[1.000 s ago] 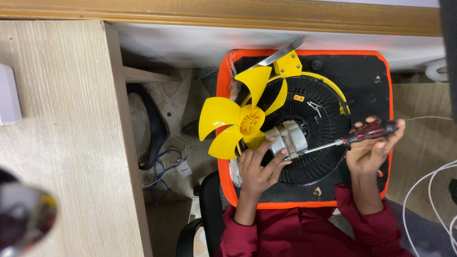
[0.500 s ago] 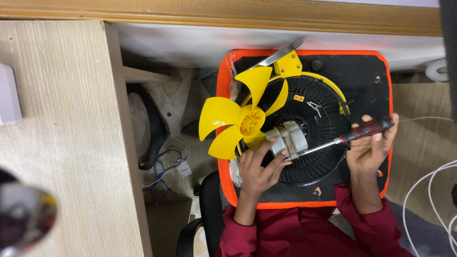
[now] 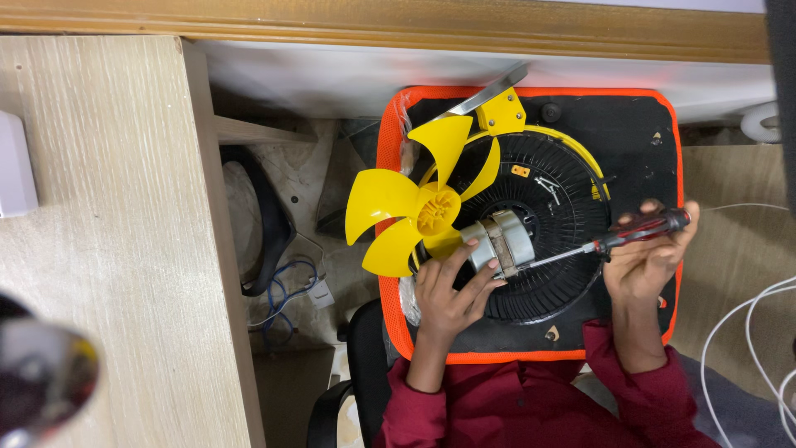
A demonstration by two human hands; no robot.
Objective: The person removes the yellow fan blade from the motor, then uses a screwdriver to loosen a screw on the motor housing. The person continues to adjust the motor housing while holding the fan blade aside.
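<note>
My left hand [image 3: 452, 290] pinches the small motor [image 3: 500, 243] above the black fan grille [image 3: 557, 232], yellow fan blade [image 3: 414, 207] attached. My right hand [image 3: 651, 257] grips the screwdriver [image 3: 618, 241]; I should keep its tip square and the motor steady.

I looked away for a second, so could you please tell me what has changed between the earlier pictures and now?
Very little. The right hand shifted its fingers slightly along the handle of the screwdriver, whose tip stays at the motor. The left hand still steadies the motor beside the yellow fan blade. The black grille and orange-edged board have not moved.
</note>
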